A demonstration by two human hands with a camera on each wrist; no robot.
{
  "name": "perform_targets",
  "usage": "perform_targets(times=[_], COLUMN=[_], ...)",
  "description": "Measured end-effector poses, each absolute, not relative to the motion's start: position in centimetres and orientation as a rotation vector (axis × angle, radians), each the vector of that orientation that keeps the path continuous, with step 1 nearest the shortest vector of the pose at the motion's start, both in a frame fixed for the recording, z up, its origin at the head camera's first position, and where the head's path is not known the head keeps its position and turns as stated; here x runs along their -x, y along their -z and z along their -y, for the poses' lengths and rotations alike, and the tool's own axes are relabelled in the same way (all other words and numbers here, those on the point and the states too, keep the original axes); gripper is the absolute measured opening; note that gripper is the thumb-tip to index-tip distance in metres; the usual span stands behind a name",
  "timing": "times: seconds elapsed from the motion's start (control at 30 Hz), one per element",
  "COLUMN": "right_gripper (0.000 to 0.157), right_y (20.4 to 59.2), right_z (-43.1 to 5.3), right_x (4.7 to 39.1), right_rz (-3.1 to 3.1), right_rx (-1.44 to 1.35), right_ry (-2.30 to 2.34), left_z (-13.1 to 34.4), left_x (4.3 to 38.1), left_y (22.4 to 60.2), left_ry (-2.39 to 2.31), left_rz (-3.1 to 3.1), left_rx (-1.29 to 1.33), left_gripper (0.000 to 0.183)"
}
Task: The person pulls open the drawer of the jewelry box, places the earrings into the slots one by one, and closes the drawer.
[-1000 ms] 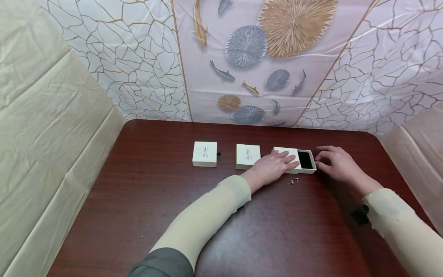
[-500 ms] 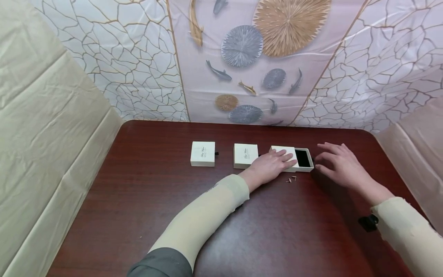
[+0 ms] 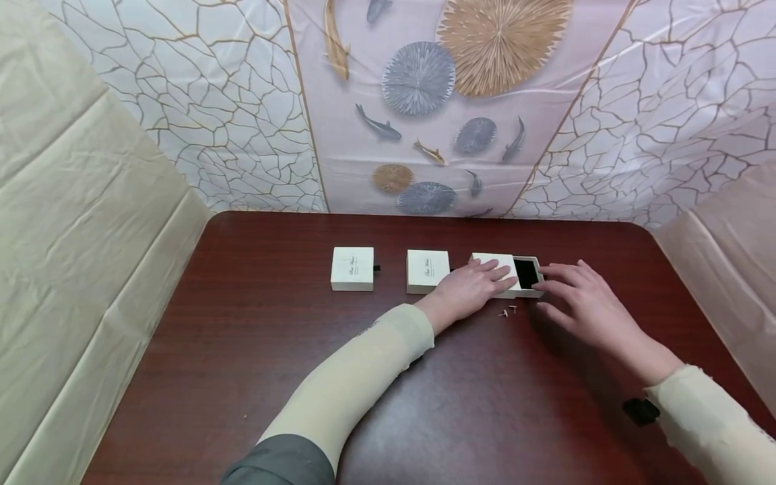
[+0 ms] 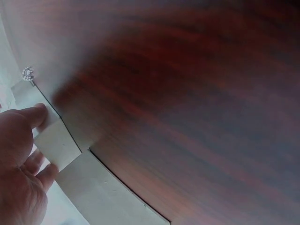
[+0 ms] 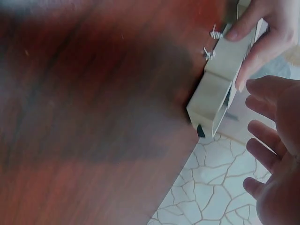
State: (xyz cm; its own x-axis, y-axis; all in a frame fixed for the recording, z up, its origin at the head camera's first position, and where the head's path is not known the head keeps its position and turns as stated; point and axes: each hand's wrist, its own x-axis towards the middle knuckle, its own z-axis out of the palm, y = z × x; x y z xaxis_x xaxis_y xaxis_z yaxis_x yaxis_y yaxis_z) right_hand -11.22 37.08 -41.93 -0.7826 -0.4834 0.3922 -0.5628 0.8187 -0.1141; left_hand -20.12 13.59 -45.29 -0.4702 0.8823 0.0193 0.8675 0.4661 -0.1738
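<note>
My left hand [image 3: 465, 288] holds the sleeve of the rightmost white jewelry box [image 3: 494, 259]; in the right wrist view its thumb [image 5: 233, 33] lies against the near wall. The box's drawer [image 5: 206, 96] is pulled partly out to the right, its black lining [image 3: 526, 275] showing. Relaxed and spread, my right hand [image 3: 585, 306] hovers at the drawer's outer end, fingertips over or touching its rim; which, I cannot tell. A black pull tab [image 5: 201, 131] sticks out of the drawer. Two small sparkly stud earrings [image 5: 216, 34] lie on the table before the box.
Two more white boxes stand to the left in a row, the middle box [image 3: 427, 269] and the left box [image 3: 352, 268], the latter with a black tab. The dark red table [image 3: 291, 364] ends at a patterned cloth wall [image 3: 261, 121].
My right hand first let go of the drawer's end and drew back, fingers spreading. It has since moved left again, over the drawer's edge. The left hand has stayed on the box.
</note>
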Motion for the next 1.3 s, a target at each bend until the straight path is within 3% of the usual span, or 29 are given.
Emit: perform_targets(times=[0.63,1.3], right_gripper=[0.033,0.027], right_y=[44.1,45.2], right_z=[-34.6,-33.7], right_x=[9.6,10.7], right_rz=[2.600,2.510], right_rx=[-0.912,-1.039], right_ry=[-0.217,-0.096], left_z=[-13.7,-13.7], left_x=[20.2,20.0], left_y=[45.4,45.3], left_ry=[-0.205,-0.195], left_rz=[2.600,2.598], left_rx=[1.548,1.545], left_gripper=[0.054,0.053])
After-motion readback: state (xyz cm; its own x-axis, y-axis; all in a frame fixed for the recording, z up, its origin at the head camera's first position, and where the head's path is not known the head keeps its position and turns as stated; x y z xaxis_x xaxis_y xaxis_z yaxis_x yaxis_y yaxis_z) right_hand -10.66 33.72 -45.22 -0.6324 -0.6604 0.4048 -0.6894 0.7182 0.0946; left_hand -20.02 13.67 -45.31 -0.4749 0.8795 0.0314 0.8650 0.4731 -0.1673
